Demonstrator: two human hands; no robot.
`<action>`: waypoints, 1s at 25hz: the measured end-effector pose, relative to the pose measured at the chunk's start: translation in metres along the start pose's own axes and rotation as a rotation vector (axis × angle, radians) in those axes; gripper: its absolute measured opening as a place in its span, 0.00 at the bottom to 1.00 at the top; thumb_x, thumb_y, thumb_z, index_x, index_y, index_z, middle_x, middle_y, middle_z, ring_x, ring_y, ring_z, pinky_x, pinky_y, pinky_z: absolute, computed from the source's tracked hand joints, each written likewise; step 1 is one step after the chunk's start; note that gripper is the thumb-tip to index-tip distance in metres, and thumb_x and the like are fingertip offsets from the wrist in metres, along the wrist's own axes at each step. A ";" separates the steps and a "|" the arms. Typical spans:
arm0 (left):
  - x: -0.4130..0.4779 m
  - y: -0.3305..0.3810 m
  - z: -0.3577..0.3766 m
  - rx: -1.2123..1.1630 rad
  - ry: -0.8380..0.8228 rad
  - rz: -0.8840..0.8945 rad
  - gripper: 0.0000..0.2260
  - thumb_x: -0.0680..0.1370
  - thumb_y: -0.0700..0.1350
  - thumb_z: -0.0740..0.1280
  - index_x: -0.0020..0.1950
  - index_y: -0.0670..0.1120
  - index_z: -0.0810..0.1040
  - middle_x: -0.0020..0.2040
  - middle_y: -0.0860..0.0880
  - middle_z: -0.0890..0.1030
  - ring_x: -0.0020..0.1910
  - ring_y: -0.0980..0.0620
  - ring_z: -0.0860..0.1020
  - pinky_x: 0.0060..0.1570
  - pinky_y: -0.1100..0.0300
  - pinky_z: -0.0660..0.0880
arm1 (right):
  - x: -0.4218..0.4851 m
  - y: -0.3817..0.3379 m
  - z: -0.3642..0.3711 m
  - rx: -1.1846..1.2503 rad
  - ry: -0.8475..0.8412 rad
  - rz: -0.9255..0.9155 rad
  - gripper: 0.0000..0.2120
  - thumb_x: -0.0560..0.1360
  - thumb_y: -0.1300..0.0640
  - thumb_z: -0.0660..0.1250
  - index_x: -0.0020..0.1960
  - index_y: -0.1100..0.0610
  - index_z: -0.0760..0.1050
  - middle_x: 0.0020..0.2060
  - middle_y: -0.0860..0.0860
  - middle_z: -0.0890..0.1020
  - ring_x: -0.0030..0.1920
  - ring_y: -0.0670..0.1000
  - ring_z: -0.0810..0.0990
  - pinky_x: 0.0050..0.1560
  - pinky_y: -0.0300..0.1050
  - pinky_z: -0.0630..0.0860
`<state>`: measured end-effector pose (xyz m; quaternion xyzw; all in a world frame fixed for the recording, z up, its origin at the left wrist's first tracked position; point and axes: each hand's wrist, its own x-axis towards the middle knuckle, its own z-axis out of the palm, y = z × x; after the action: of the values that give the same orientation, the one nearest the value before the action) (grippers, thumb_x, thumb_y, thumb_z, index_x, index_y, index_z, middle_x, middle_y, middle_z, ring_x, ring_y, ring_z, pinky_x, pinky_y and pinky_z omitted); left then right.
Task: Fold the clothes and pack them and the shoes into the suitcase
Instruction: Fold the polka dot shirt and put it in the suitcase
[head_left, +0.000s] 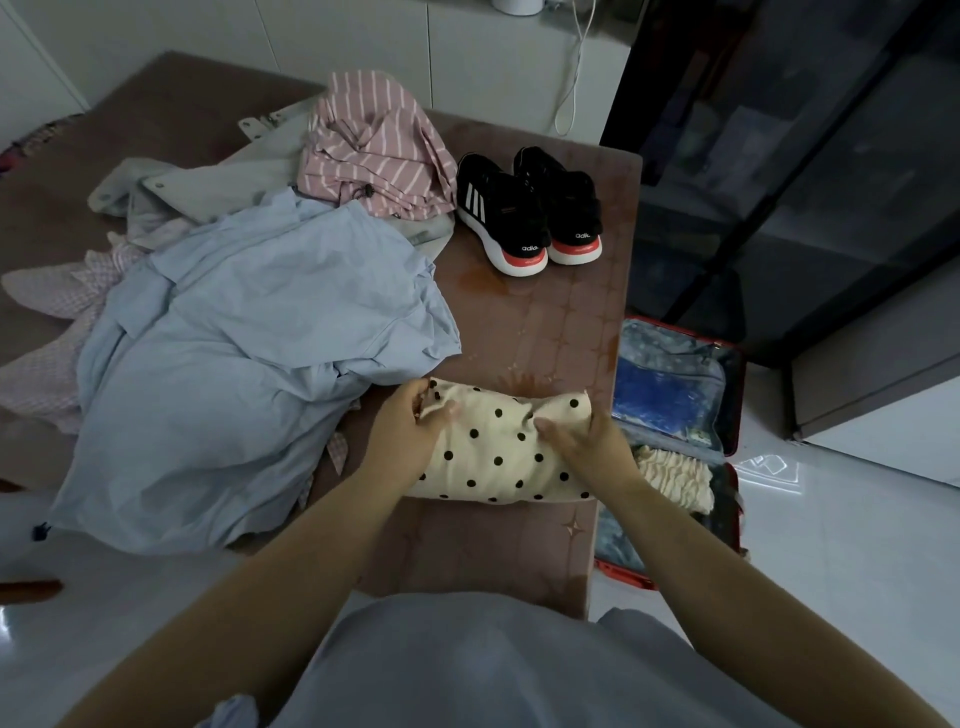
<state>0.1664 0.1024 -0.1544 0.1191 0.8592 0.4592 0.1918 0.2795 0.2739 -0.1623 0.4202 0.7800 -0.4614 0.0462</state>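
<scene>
bare bed strip (524, 322), blue shirt (249, 374) left, shoes (530, 213) beyond

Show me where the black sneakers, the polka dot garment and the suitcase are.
black sneakers (501, 210), head view, black upper of the striped shoe
polka dot garment (498, 447), head view, middle of the folded cloth
suitcase (662, 338), head view, patterned lining at its far end

a white cable (574, 73) hangs down pale cabinets (467, 57); dark glass doors (779, 156) at right.
</scene>
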 end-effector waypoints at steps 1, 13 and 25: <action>0.009 -0.002 0.004 0.006 0.051 -0.011 0.08 0.76 0.46 0.66 0.45 0.42 0.73 0.37 0.51 0.75 0.39 0.53 0.72 0.37 0.60 0.65 | 0.002 0.000 0.000 -0.055 -0.015 0.004 0.31 0.76 0.44 0.63 0.71 0.61 0.60 0.63 0.59 0.75 0.62 0.60 0.73 0.56 0.48 0.70; 0.014 -0.023 0.012 0.296 0.162 -0.116 0.23 0.74 0.52 0.68 0.62 0.41 0.68 0.61 0.39 0.72 0.61 0.38 0.70 0.58 0.46 0.67 | 0.004 0.012 0.005 -0.246 0.125 0.197 0.27 0.74 0.39 0.61 0.60 0.60 0.65 0.54 0.56 0.78 0.53 0.58 0.78 0.46 0.49 0.74; -0.009 -0.013 0.057 0.089 0.044 -0.266 0.17 0.73 0.47 0.70 0.57 0.39 0.73 0.49 0.45 0.77 0.51 0.42 0.77 0.44 0.54 0.69 | -0.018 0.054 -0.009 0.069 -0.022 0.181 0.11 0.74 0.46 0.66 0.42 0.54 0.71 0.36 0.49 0.78 0.39 0.50 0.76 0.32 0.40 0.70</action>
<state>0.1991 0.1348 -0.1921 0.0025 0.8909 0.3937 0.2264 0.3312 0.2816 -0.1862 0.4851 0.7220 -0.4865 0.0817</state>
